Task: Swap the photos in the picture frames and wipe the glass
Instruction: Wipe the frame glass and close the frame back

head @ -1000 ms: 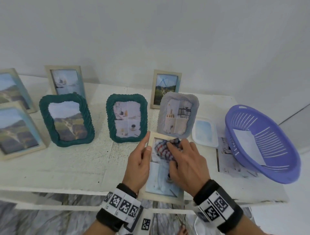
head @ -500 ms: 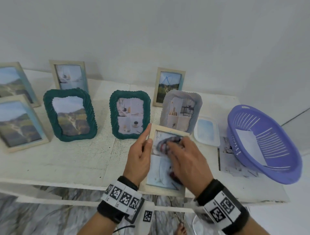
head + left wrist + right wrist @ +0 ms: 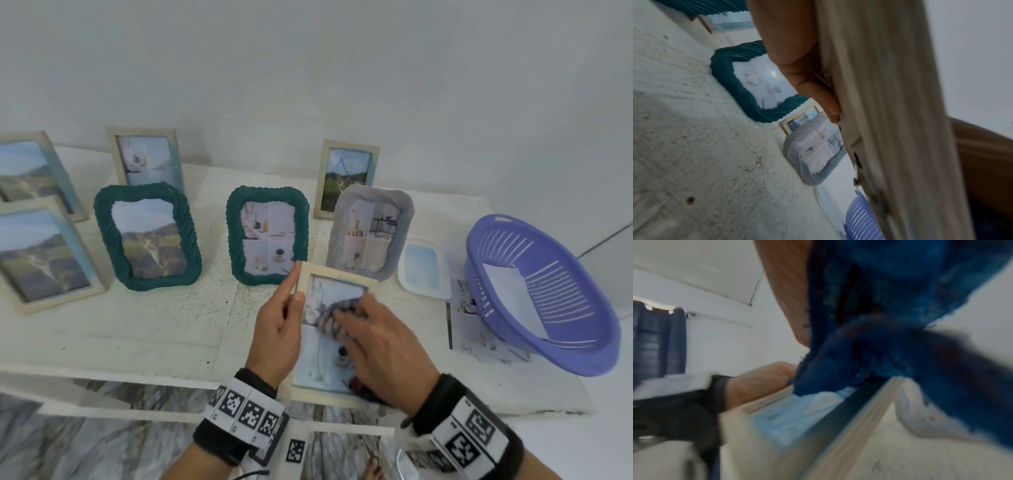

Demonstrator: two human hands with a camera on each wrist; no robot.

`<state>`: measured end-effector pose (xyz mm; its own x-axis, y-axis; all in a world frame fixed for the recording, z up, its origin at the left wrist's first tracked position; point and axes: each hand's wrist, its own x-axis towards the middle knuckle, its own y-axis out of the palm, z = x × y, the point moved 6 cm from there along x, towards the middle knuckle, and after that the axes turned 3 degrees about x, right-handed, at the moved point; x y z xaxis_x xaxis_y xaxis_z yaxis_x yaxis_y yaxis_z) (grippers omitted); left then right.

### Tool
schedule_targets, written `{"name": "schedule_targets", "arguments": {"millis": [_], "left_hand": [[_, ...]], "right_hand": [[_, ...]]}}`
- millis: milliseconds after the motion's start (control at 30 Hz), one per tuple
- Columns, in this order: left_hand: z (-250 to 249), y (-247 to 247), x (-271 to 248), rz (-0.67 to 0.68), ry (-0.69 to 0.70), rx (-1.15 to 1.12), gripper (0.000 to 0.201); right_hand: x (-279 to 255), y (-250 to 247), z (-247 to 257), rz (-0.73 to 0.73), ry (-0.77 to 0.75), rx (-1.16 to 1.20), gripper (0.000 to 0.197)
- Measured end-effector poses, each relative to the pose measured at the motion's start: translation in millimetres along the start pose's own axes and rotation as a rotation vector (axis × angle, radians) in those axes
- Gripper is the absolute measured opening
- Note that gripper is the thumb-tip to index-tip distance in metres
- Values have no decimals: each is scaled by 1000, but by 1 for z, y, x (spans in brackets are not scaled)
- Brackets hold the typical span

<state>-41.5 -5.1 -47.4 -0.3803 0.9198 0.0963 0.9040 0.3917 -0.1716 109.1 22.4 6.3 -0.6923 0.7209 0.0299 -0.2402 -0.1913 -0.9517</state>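
Observation:
A light wooden picture frame is held tilted over the front edge of the white table. My left hand grips its left edge, thumb on the front and fingers behind. My right hand presses a blue checked cloth against the glass, over the middle of the photo; the cloth hangs bunched under the palm in the right wrist view. The frame's right edge is hidden by that hand.
Two dark green frames and a grey frame stand behind, with several wooden frames further back and at left. A clear tray, loose photos and a purple basket lie at right.
My right hand has slid the cloth down and left over the glass, from the photo's top toward its middle. The left hand keeps its grip on the frame's edge.

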Motion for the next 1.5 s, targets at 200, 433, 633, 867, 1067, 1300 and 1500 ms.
{"name": "schedule_targets", "arguments": {"millis": [200, 433, 633, 867, 1067, 1300, 1500], "left_hand": [[-10, 5, -4, -19, 23, -10, 45], [-11, 0, 1, -55, -17, -8, 45], [-10, 2, 7, -60, -18, -21, 45], [-14, 3, 8, -38, -16, -67, 44], [-10, -4, 14, -55, -24, -47, 44], [-15, -3, 13, -58, -28, -33, 44], [-8, 2, 11, -79, -67, -39, 44]], "right_hand": [[11, -14, -22, -99, 129, -42, 27], [-12, -11, 13, 54, -125, -34, 34], [-5, -16, 6, 8, -134, -25, 26], [0, -29, -14, 20, -73, -132, 37], [-22, -13, 8, 200, -239, -78, 19], [-15, -16, 2, 130, -154, -151, 26], [-13, -21, -1, 161, -173, -131, 21]]}}
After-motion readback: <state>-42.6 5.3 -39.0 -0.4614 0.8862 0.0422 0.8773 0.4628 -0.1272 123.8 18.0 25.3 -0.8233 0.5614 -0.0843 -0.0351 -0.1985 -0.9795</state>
